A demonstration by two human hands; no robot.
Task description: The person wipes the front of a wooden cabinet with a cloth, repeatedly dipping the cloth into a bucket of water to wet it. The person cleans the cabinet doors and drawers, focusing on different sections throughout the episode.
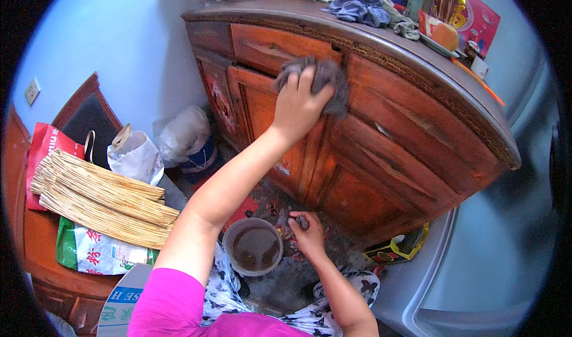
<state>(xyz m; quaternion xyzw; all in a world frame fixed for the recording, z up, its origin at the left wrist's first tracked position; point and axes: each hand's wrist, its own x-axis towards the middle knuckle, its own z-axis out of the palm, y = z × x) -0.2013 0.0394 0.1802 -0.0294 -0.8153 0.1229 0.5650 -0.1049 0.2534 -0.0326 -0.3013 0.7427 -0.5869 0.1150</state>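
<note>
My left hand [299,106] is stretched forward, its fingers closed on a dark grey cloth [333,87]. The cloth lies against the front of a reddish-brown wooden cabinet [381,201], near its upper drawers. Lower down, my right hand [310,237] is closed round a small dark, wiry clump that looks like a steel wool scrubber [302,222]. Left of that hand, a round pale bucket [253,273] stands on the floor between my legs and the cabinet, with murky brown water inside.
Bundled straw-coloured stalks [107,197] lie on bags at the left. Behind them is a white bag [136,158]; a blue bucket [201,158] stands in the corner. Blue cloths [359,6] and dishes sit on the cabinet top. A yellow-black box [398,247] lies by the right-hand pale appliance [435,265].
</note>
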